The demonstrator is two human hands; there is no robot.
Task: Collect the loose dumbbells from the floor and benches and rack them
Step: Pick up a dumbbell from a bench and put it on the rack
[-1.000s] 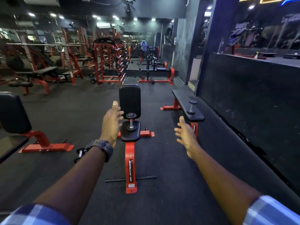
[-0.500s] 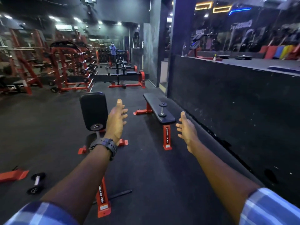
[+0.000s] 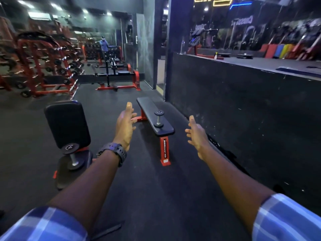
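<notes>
A small black dumbbell [image 3: 158, 119] stands on end on the near part of a flat black bench [image 3: 147, 108] with red legs. Another dumbbell [image 3: 73, 156] stands upright on the seat of a chair-style bench [image 3: 66, 122] at the lower left. My left hand [image 3: 125, 126], with a dark watch on its wrist, is stretched forward with straight fingers and holds nothing, just left of the flat bench. My right hand [image 3: 197, 134] reaches out flat and empty to the right of that bench. A red dumbbell rack [image 3: 50, 70] loaded with several dumbbells stands far back on the left.
A tall black wall [image 3: 243, 119] runs along the right with a raised platform above it. A red-framed machine [image 3: 119, 79] stands at the back before a mirror showing a person. Dark rubber floor [image 3: 156, 188] lies between the benches.
The view has swung right and closer to the flat bench. The chair bench slid to the left, and the dumbbell on the floor has left the view. Both hands stay outstretched and empty.
</notes>
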